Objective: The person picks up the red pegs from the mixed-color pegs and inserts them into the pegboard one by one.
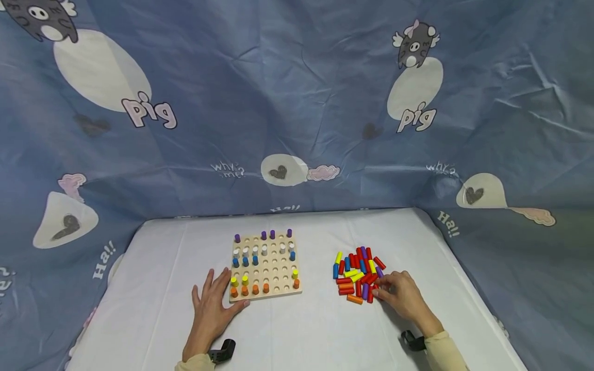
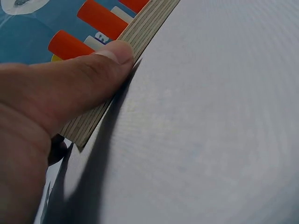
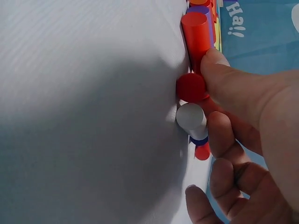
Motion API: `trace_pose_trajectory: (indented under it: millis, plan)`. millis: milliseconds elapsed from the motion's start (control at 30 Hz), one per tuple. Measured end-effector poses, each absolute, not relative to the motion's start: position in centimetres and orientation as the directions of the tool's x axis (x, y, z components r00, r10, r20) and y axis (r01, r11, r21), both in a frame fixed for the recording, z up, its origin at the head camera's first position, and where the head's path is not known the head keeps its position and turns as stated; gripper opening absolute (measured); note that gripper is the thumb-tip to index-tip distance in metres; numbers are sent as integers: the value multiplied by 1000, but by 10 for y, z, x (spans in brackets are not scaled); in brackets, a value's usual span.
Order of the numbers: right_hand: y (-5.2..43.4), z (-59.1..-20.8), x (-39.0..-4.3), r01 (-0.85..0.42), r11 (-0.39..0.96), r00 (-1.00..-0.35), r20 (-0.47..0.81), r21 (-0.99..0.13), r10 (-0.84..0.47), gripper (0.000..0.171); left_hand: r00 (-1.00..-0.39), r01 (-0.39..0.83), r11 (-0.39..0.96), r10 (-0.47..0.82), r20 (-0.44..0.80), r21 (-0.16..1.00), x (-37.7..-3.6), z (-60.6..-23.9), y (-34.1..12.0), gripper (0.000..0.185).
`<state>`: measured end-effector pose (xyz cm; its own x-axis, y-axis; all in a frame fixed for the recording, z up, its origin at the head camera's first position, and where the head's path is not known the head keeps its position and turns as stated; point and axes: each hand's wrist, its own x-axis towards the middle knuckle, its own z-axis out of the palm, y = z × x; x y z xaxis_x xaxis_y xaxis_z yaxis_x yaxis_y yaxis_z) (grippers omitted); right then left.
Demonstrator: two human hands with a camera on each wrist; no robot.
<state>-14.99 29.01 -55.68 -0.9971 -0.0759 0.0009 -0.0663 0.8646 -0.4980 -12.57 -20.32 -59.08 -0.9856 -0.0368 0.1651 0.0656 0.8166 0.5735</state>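
A wooden pegboard (image 1: 265,268) holds rows of purple, white, blue, yellow and orange pegs. My left hand (image 1: 212,309) spreads around its near left corner. The left thumb (image 2: 112,58) presses the board's front edge, beside the orange pegs (image 2: 102,19), and the other fingers lie along the left side. To the right lies a pile of loose pegs, mostly red, with blue, yellow, purple and orange ones. At its right edge my right hand (image 1: 402,294) pinches a red peg (image 3: 191,87) between thumb and index finger. Beside those fingers is a white peg (image 3: 190,116).
A white cloth (image 1: 306,335) covers the table. Blue printed fabric (image 1: 297,103) hangs behind it and at both sides. An orange peg (image 1: 355,299) lies at the near edge of the pile. Both wrists wear black straps.
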Motion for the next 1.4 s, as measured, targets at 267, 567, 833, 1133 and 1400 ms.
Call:
trace_pose_trajectory:
  millis: [267,567,833,1133,1400]
  plan:
    - [288,-556,-151,-93,864,-995,22,-496,-94,20,-989,44,819,-45,140,573,-126,-589,-202,94]
    - [285,-552,-151,-134,869,-991,46,-476,-127,15,-991,30,814,-50,122,580,-125,-590,-202,93]
    - [278,-544,-149,-133,868,-990,34,-478,-134,14,-991,36,813,-47,127,581,-126,-591,-203,94]
    - [277,-533,-151,-201,833,-979,120,-515,-162,16,-989,46,812,-45,140,582,-127,-592,-203,94]
    - [277,-526,-154,-235,814,-971,158,-531,-177,11,-990,43,812,-44,135,582,-127,-591,-203,94]
